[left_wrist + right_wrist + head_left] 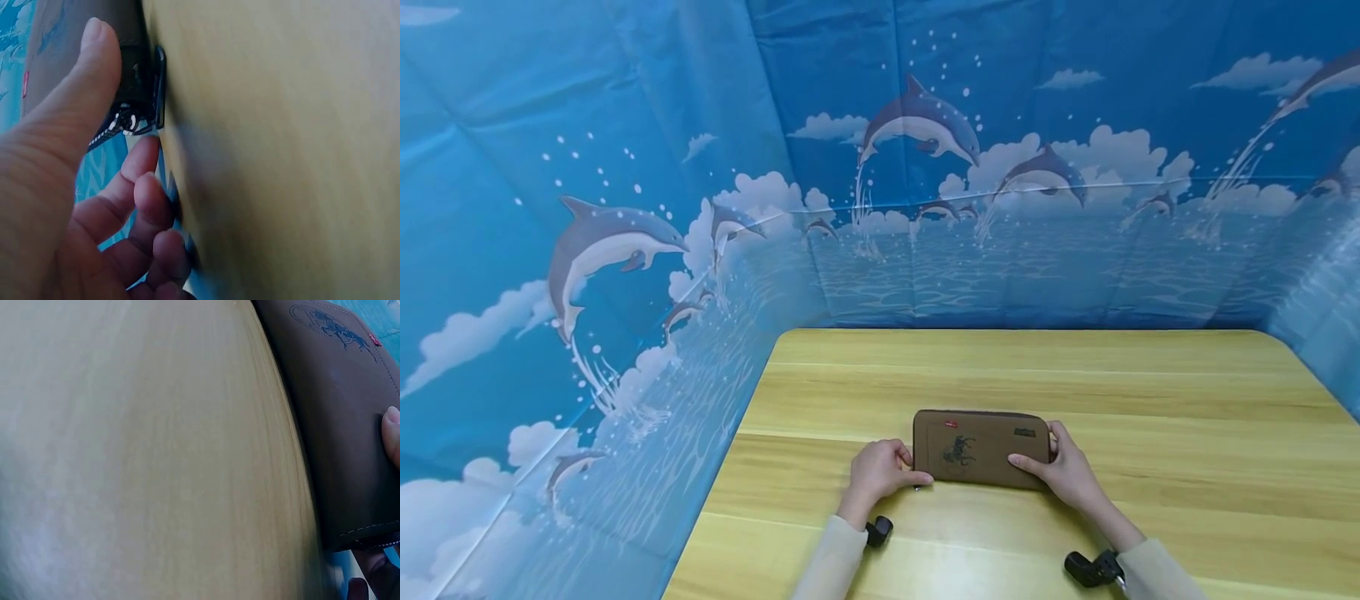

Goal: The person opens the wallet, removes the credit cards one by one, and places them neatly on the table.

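A brown long zip-around wallet [985, 467] stands on its long edge on the table, its face with a dark horse-and-rider print turned towards me. At its lower left corner my left hand [877, 475] holds on, thumb across the front and index fingertip under the end by the zip. A dark metal zip pull [160, 87] hangs there between wallet and tabletop. My right hand [1067, 475] grips the opposite end, thumb on the front face; its other fingers are mostly hidden behind. A small red tag [951, 424] shows near the wallet's top edge.
The light wood-grain table [1150, 392] extends beyond the wallet on every side. Blue dolphin-print sheeting [865, 283] hangs behind it and along its left side. Black cameras [878, 531] sit at both wrists.
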Demonstrator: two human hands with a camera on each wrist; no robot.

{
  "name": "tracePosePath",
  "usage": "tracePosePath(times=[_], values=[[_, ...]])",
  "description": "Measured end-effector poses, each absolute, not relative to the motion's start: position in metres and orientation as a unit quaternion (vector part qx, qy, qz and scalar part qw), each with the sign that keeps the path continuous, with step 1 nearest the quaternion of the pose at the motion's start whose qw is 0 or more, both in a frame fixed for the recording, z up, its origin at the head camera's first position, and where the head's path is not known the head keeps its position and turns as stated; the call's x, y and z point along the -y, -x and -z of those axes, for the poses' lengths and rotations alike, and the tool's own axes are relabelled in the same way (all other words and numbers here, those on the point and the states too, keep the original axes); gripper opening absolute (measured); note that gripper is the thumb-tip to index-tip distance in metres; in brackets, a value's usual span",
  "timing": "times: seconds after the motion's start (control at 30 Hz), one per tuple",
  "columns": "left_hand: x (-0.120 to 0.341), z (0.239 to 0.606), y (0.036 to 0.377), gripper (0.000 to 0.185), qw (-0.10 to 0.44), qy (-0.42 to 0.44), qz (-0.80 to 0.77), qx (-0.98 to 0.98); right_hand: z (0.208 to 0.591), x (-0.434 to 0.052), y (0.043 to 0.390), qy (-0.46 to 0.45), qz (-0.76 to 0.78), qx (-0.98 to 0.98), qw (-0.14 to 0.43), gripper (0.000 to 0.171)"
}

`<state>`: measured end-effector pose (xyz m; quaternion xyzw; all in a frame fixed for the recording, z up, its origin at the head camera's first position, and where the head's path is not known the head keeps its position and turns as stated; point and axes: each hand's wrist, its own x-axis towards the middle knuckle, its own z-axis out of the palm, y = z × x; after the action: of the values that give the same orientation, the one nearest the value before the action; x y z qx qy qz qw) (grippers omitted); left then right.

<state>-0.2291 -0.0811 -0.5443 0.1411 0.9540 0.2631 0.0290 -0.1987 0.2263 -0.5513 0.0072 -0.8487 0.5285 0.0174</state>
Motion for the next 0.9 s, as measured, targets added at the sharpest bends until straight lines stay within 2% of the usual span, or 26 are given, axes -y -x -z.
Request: tracePosePath(times=[0.33, 0.73, 0.9], values=[[0.0792, 0.5459, 0.2268, 0.043, 0.017, -0.140, -0.232, -0.962, 0.5538, -0.2272, 0.1976, -0.010, -0.527, 0.850, 0.019, 0.064], [0.0832, 0.5421, 0.2282, 0.036, 0.046, -0.148, -0.251, -0.956, 0.5558, -0.2270, 0.1979, -0.010, -0.528, 0.849, 0.023, 0.065], [0.0844, 0.5368, 0.2303, 0.030, 0.075, -0.161, -0.241, -0.954, 0.5569, -0.2268, 0.1981, -0.010, -0.531, 0.847, 0.025, 0.065]])
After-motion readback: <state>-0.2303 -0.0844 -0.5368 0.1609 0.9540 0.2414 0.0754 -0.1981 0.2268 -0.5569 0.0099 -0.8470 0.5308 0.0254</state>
